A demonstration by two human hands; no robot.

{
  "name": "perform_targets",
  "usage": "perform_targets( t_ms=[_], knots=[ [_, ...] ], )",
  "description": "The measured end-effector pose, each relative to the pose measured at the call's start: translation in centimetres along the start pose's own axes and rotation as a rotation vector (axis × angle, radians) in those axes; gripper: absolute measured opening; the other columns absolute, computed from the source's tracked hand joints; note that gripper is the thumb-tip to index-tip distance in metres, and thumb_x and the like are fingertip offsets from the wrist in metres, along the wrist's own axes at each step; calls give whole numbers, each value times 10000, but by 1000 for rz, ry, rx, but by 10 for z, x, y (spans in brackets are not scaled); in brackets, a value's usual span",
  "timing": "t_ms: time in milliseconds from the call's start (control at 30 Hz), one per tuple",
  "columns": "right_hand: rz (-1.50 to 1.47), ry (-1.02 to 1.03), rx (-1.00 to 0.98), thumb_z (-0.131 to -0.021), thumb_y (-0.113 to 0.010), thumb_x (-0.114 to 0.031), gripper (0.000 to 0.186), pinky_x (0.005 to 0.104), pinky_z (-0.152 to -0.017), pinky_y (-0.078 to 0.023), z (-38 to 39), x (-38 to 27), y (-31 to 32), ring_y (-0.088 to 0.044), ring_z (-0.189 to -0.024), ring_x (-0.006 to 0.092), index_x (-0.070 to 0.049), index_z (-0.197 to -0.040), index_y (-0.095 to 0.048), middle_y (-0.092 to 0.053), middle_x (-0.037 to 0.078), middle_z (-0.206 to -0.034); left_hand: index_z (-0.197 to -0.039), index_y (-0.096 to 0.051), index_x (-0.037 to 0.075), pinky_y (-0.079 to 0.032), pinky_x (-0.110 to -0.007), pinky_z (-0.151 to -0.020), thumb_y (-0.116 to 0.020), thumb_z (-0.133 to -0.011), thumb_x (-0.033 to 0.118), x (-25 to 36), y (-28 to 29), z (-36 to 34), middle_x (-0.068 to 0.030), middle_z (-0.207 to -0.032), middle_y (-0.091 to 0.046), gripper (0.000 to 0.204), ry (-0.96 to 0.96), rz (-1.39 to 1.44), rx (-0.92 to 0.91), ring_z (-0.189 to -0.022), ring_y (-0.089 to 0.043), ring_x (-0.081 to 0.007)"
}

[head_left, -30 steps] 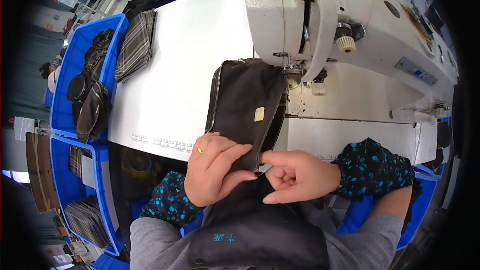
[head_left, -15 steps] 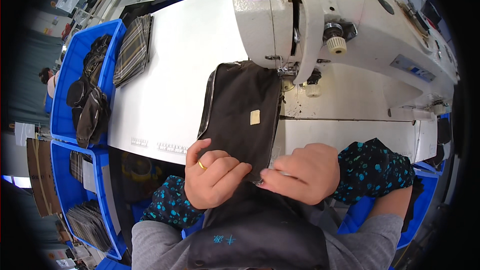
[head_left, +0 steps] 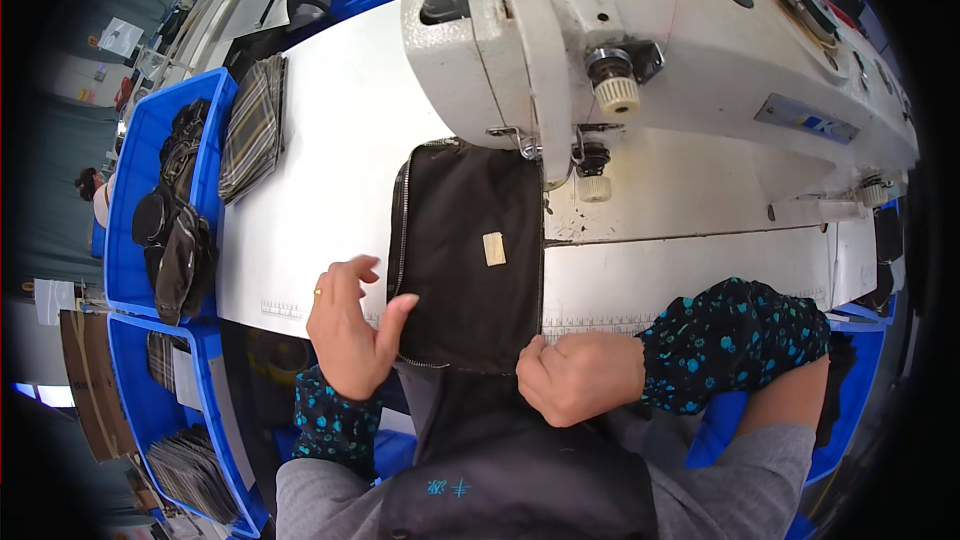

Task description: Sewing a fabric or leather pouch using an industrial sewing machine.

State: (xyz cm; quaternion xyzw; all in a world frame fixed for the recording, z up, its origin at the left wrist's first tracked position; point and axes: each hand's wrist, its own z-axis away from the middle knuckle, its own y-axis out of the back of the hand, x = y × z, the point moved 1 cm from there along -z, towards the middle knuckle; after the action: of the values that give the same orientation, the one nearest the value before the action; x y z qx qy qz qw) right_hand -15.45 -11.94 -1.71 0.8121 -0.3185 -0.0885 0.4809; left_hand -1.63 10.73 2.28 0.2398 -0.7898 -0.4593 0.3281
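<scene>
Right hand (head_left: 575,380), five o'clock, clamps one corner of the matte, dark, rectangular cloth (head_left: 460,285), which lies centrally on the white table (head_left: 320,170). Left hand (head_left: 352,332), eight o'clock: fingers apart. The cloth bears one tan patch (head_left: 495,249) and one metal-toothed zip (head_left: 403,230). One o'clock: one sewing machine (head_left: 700,70).
</scene>
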Motion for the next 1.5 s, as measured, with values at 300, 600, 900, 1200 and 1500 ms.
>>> perform_targets(
  t_ms=[300, 600, 900, 1200, 1500],
  knots=[
    [41, -4, 75, -721, -609, -205, 197, 225, -481, -404, 0, 3, 3, -535, -561, 128, -11, -704, -642, -612, 114, -746, -1265, -557, 18, -428, -286, -582, -686, -925, 21, -8, -8, -1, -54, -664, -497, 364, 308, 455, -193, -561, -500, -174],
    [-20, -85, 39, -731, -610, -230, 203, 245, -472, -420, 1, -2, -7, -546, -565, 148, -39, -664, -598, -564, 91, -728, -1350, -611, 54, -378, -460, -1103, -735, -830, 78, 62, -13, -20, -111, -1445, -564, 534, -410, -121, -253, -1336, -532, -325],
    [-103, -120, 46, -725, -617, -219, 198, 254, -472, -447, 2, -4, -11, -584, -563, 161, -30, -667, -609, -578, 107, -716, -1415, -580, 115, -361, -543, -1121, -714, -895, 230, 61, -55, -26, -73, -1498, -531, 549, -470, -77, -397, -1392, -487, -295],
    [-59, -50, -109, -708, -612, -211, 228, 267, -426, -433, 0, -5, 6, -591, -514, 176, 14, -686, -644, -581, 168, -659, -1352, -645, 154, -407, -511, -1077, -767, -847, 336, 66, -46, -13, -51, -1307, -635, 550, -547, -58, -360, -1281, -583, -247],
    [36, -168, -105, -707, -627, -186, 214, 269, -414, -419, 1, 13, -3, -568, -520, 188, 26, -678, -629, -597, 198, -702, -1301, -671, 147, -420, -514, -1062, -750, -870, 347, 59, -57, -44, -61, -1268, -645, 482, -559, -27, -323, -1254, -594, -265]
  ],
)
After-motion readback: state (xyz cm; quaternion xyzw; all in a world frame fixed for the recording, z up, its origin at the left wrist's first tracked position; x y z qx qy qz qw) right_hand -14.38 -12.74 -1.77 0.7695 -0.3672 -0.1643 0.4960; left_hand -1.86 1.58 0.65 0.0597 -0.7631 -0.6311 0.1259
